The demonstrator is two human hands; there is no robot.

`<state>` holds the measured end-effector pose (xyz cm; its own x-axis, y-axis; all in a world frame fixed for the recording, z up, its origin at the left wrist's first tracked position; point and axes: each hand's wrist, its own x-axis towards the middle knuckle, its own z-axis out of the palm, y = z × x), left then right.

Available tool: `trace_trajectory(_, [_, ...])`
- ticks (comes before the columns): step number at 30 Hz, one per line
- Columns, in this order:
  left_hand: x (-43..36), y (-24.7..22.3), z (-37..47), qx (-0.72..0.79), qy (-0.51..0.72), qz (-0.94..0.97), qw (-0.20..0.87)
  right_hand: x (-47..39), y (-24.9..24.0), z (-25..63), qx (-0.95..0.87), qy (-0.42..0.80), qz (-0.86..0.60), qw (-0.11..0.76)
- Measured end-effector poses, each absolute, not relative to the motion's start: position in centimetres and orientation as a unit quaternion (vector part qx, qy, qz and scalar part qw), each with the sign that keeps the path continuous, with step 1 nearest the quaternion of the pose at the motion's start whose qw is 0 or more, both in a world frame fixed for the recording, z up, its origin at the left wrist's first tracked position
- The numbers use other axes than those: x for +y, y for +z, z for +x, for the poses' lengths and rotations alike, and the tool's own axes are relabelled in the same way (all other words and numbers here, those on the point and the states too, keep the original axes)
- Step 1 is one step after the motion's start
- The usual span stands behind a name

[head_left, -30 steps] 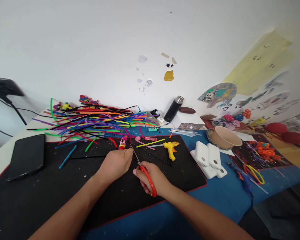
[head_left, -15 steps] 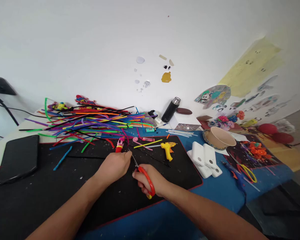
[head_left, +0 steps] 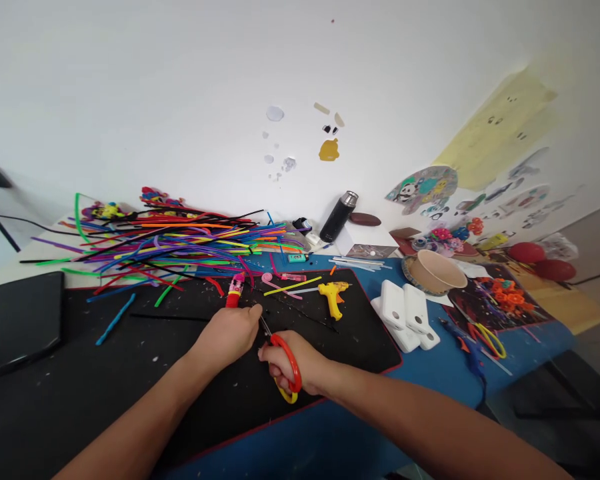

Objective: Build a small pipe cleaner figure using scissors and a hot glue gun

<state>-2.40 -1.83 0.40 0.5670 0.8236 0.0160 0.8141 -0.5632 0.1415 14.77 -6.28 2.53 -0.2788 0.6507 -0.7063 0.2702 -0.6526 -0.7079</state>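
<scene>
My left hand [head_left: 231, 335] is closed in a pinch over the black mat; a small pink and red figure [head_left: 235, 291] rises just beyond its knuckles. What its fingertips pinch is too small to make out. My right hand [head_left: 294, 360] grips scissors [head_left: 293, 363] by their red and yellow handles, the blades pointing up and left at my left fingertips. Past my hands lie a pink coil [head_left: 267, 279], a yellow stick [head_left: 293, 287] and a yellow glue gun [head_left: 334, 298].
Many coloured pipe cleaners [head_left: 180, 243] are heaped at the back left, above a black tablet [head_left: 23, 320]. A black bottle [head_left: 339, 217], white devices [head_left: 405, 313], a bowl [head_left: 437, 272], a blue glue gun [head_left: 473, 357] and second scissors [head_left: 493, 340] stand or lie rightward.
The view has shifted slightly. The yellow handle loop now shows more below my right hand, so the scissors' handles look wider apart. My left hand keeps its pinch.
</scene>
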Motion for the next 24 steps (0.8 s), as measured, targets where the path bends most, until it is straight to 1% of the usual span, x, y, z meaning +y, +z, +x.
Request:
trace_trajectory(3, [-1.9,0.4,-2.4,0.467,0.045,0.881,0.062,-6.5,2.4,14.7,-0.378,0.705,-0.582,0.145])
trace_trajectory(6, [-1.8,0.1,-2.7,0.471,0.075,0.877,0.057,-6.8,2.5,14.9,-0.367,0.721,-0.566,0.161])
trace_trajectory(11, [-1.1,-0.8,-4.1,0.516,0.213,0.83,0.02,-8.2,2.2,14.6,-0.389,0.754,-0.491,0.198])
trace_trajectory(14, [-0.8,-1.0,-4.8,0.525,0.265,0.808,0.02,-8.8,1.7,14.6,-0.412,0.753,-0.461,0.227])
trace_trajectory(19, [-0.6,-1.3,-5.1,0.516,0.313,0.797,0.019,-7.9,1.8,16.2,-0.46,0.696,-0.47,0.288])
trace_trajectory(22, [-0.5,-1.6,-5.0,0.512,0.307,0.802,0.007,-6.7,2.9,17.8,-0.467,0.649,-0.499,0.334])
trace_trajectory(24, [-0.4,-1.7,-4.9,0.498,0.285,0.819,-0.009,-5.9,3.6,18.8,-0.471,0.619,-0.524,0.348])
